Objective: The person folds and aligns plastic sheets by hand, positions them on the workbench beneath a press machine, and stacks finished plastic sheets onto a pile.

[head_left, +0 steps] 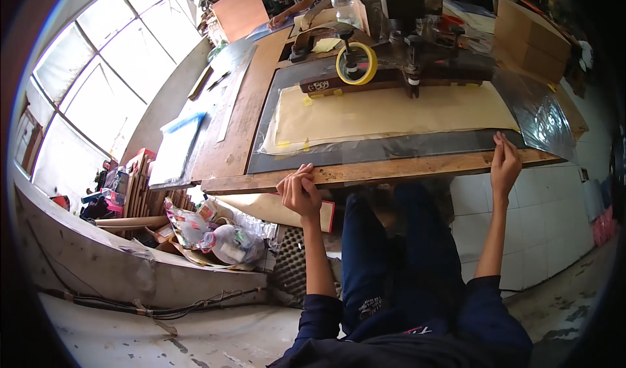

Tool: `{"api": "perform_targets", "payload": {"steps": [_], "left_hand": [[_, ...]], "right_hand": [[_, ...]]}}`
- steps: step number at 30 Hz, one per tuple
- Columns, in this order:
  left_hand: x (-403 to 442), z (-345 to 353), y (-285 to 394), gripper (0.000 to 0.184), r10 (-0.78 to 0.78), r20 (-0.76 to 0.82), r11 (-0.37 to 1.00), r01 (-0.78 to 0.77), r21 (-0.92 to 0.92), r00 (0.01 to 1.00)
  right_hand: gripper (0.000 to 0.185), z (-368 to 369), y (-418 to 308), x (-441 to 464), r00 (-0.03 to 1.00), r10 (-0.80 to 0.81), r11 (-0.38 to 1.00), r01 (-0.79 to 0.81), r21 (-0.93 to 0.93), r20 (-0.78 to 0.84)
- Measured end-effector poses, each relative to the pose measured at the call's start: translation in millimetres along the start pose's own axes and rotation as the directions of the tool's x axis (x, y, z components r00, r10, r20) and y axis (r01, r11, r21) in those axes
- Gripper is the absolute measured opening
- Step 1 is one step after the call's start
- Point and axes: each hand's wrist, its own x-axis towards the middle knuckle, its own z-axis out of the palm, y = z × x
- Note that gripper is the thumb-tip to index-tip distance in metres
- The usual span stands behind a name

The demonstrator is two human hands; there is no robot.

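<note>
A cream sheet (398, 117) lies on the dark panel of the wooden table (391, 170), with small yellow tape pieces along its edges and clear film showing at its left side. My left hand (301, 192) is at the table's front edge, its fingers curled closed; what is in them, if anything, is hidden. Further right, my right hand (505, 162) is raised above the front edge near the sheet's right corner. Its fingertips are pressed together, and I cannot make out anything between them. A dark bar (398, 81) of a clamp-like frame rests across the sheet's far side.
A yellow tape roll (357, 63) hangs on the frame. Shiny clear film (544, 117) covers the table's right side. A cardboard box (529, 38) and a plastic bottle (340, 2) stand behind. Another person's hand (277, 22) is at the far left. Bagged clutter (235, 243) lies below.
</note>
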Motion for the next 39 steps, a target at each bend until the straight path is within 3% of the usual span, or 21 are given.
{"api": "perform_targets", "payload": {"steps": [2,5,8,10,24,27,31,33,36,39], "left_hand": [[0.5,-1.7,2.9,0.023,0.002,0.025,1.0,-0.002,-0.013,1.0],[1.4,-2.8,4.5,0.02,-0.008,0.036,1.0,0.008,-0.023,0.999],[0.7,-4.6,5.4,0.02,-0.031,0.038,0.999,0.032,-0.024,0.999],[-2.2,-5.2,2.4,0.019,-0.02,0.048,0.999,0.022,-0.036,0.999],[-1.3,-16.4,22.0,0.015,-0.087,0.118,0.994,0.078,0.079,0.989],[-15.0,-25.9,31.9,0.013,-0.088,0.171,0.985,0.059,0.165,0.981],[-35.1,-31.5,44.7,0.021,-0.09,0.204,0.956,0.028,0.291,0.975],[-37.4,-26.8,53.1,0.023,-0.097,0.209,0.964,0.04,0.262,0.973],[-39.2,-18.0,59.3,0.022,-0.077,0.221,0.973,0.025,0.228,0.972],[-42.2,-15.6,62.3,0.018,-0.059,0.246,0.979,0.008,0.204,0.968]], "right_hand": [[0.021,1.5,3.1,-0.6,0.998,-0.067,0.997,0.067,-0.041,0.004],[0.021,0.6,-1.7,-5.0,1.0,0.007,1.0,-0.007,0.017,-0.005],[0.021,1.8,-0.6,-9.7,0.995,-0.088,0.992,0.084,-0.09,-0.04],[0.02,1.4,3.2,-9.4,0.999,-0.044,0.999,0.044,0.007,-0.019],[0.023,-17.7,-8.4,-14.0,0.988,-0.14,0.989,0.142,-0.028,0.07],[0.027,-29.4,-10.4,-30.4,0.99,-0.108,0.99,0.098,0.102,0.09],[0.044,-44.6,-18.9,-49.9,0.967,-0.166,0.985,0.173,-0.02,0.194],[0.062,-43.4,-14.8,-57.2,0.948,-0.181,0.979,0.199,-0.042,0.263],[0.066,-37.4,-29.0,-49.9,0.93,-0.251,0.962,0.27,-0.033,0.27],[0.067,-30.1,-39.7,-50.5,0.919,-0.221,0.964,0.256,-0.067,0.328]]}}
